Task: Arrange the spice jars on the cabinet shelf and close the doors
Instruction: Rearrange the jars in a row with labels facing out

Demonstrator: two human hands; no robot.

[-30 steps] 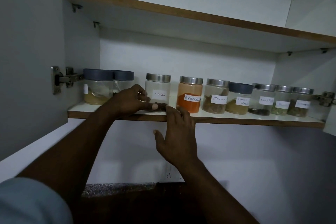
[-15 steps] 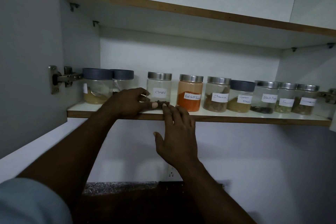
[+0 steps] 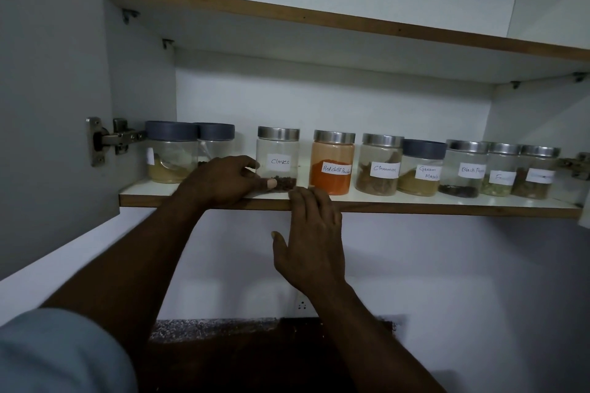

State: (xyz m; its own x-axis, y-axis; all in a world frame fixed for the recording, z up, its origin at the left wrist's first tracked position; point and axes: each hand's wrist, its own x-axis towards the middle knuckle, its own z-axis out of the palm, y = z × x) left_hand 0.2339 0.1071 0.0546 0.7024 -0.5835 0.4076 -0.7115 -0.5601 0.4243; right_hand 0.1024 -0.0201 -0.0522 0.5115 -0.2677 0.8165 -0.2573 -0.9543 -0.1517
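Head view: the white cabinet shelf (image 3: 415, 201) with a brown front edge carries a row of spice jars. The left hand (image 3: 223, 182) holds the Cloves jar (image 3: 278, 159), a clear round jar with a steel lid and a white label. The thumb lies across its lower front and the fingers curl round its left side. This jar stands left of the middle of the shelf, close to the front edge. There is a gap between it and the two grey-lidded clear jars (image 3: 170, 153) at the left end.

The right hand (image 3: 311, 242) holds nothing. Its straight fingertips rest on the front edge just right of the Cloves jar, thumb spread out. Further right stand the orange Red chilli powder jar (image 3: 332, 163), the Cinnamon jar (image 3: 380, 164) and more labelled jars, reaching the right end.

The step in hand seems to be lining up the Cloves jar with its neighbours. The next move probably calls for a small slide or turn without bumping the Red chilli powder jar. The grey left door (image 3: 48, 105) is open, so closing remains.
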